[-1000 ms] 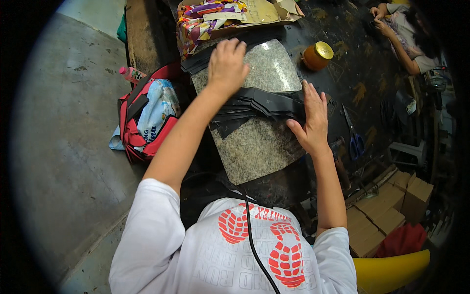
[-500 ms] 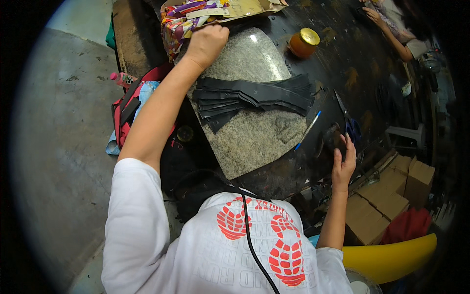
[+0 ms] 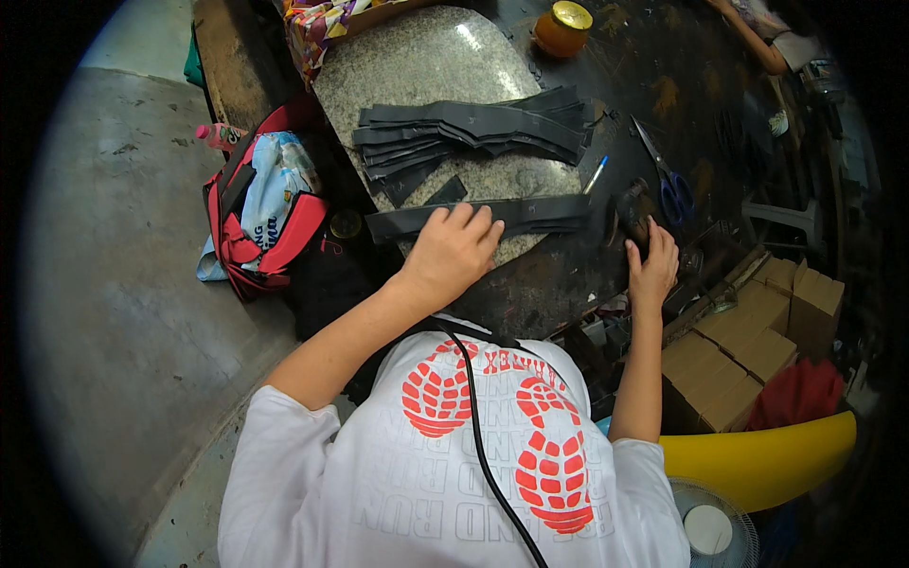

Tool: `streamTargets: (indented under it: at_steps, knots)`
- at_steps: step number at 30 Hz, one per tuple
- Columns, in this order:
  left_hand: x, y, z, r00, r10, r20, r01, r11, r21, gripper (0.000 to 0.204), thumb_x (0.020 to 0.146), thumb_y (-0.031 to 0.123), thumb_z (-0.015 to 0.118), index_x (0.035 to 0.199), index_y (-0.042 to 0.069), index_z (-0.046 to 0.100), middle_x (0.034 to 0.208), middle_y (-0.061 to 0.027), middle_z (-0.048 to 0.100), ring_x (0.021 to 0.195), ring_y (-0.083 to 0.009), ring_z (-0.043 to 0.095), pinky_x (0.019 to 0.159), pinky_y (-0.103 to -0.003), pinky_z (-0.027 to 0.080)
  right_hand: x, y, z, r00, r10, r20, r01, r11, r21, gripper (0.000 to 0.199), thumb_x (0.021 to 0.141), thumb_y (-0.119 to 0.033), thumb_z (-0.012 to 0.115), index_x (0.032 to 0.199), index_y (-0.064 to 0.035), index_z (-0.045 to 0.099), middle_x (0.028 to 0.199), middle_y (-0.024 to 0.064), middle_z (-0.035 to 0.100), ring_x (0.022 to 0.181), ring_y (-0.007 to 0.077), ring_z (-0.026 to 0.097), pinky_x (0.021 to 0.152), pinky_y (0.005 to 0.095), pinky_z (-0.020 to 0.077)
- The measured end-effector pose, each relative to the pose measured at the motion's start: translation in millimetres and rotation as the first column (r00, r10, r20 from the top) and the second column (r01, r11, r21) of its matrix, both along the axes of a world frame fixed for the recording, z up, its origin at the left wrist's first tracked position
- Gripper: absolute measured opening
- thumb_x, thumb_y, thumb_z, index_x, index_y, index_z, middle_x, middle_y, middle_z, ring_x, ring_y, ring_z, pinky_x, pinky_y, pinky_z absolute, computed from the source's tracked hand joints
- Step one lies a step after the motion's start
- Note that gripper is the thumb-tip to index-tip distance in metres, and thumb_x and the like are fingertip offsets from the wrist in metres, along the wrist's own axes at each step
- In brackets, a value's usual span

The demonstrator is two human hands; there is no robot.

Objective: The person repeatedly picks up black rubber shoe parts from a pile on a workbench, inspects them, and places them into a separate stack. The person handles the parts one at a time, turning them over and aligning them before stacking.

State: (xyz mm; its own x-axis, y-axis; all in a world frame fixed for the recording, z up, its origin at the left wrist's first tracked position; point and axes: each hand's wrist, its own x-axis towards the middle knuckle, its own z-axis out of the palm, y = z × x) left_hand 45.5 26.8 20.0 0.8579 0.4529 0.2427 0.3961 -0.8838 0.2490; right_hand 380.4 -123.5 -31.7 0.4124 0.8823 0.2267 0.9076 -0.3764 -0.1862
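Over the near edge of the stone slab (image 3: 431, 57), my left hand (image 3: 450, 254) has its fingers bent onto a flat bundle of black strips (image 3: 540, 216); its thumb is hidden. A larger fanned pile of black strips (image 3: 473, 125) lies farther back on the slab. At the right, my right hand (image 3: 653, 265) has its thumb and fingers around the near end of a dark, rounded object (image 3: 632, 206), whose kind I cannot make out. Beside that object lie scissors (image 3: 674, 194) with blue handles. A blue-capped pen (image 3: 596, 175) rests at the slab's right edge.
An orange jar (image 3: 561, 33) with a gold lid stands behind the slab. A box with colourful wrapping (image 3: 308, 33) sits at the far left. Left of the table are a red bag (image 3: 289, 241) and a pink bottle (image 3: 220, 136). Cardboard boxes (image 3: 734, 355) stand at lower right. Another person's arm (image 3: 757, 43) shows far right.
My left hand has come back from the colourful box to the slab's near edge, where a bundle of black strips now lies under it. My right hand has closed around the dark object.
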Motion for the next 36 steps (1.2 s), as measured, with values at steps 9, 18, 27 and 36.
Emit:
streamTargets:
  at_steps: [9,18,27,36]
  knots:
    - [-17,8,-13,0.981,0.172,0.091,-0.160,0.979,-0.130,0.043,0.074,0.009,0.080,0.115,0.009,0.068,0.122,-0.0084,0.065,0.112,-0.0291,0.059,0.099,-0.047,0.045,-21,2,11,0.796,-0.100,-0.597,0.292,0.927,0.235,0.035,0.102,-0.028,0.064,0.127,-0.0032,0.065,0.116,0.0122,0.072,0.105,0.0296,0.069,0.090,0.0342,0.0513]
    - [-15,17,-16,0.976,0.126,0.176,-0.084,0.970,-0.228,0.042,0.071,0.014,0.084,0.111,0.010,0.071,0.113,-0.0036,0.068,0.104,-0.0274,0.060,0.093,-0.043,0.046,-40,-3,14,0.892,-0.122,-0.435,0.220,0.958,0.183,0.035,0.096,-0.025,0.069,0.128,-0.0111,0.067,0.118,0.0081,0.069,0.106,0.0301,0.067,0.090,0.0359,0.0523]
    - [1,16,-19,0.963,0.107,0.246,-0.033,0.958,-0.286,0.041,0.072,0.016,0.085,0.110,0.010,0.072,0.112,-0.0031,0.068,0.103,-0.0271,0.060,0.093,-0.043,0.046,-28,-12,-7,0.883,-0.179,-0.433,0.271,0.949,0.160,0.036,0.096,-0.027,0.070,0.128,-0.0107,0.067,0.123,0.0080,0.070,0.110,0.0297,0.067,0.093,0.0367,0.0515]
    - [-1,22,-22,0.985,0.004,0.173,0.034,0.976,-0.214,0.036,0.071,0.015,0.085,0.104,0.013,0.073,0.109,-0.0015,0.067,0.104,-0.0257,0.060,0.095,-0.042,0.046,-52,-7,27,0.670,0.007,-0.743,0.327,0.895,0.303,0.034,0.100,-0.026,0.069,0.126,-0.0033,0.068,0.106,0.0120,0.075,0.092,0.0166,0.069,0.085,0.0293,0.0522]
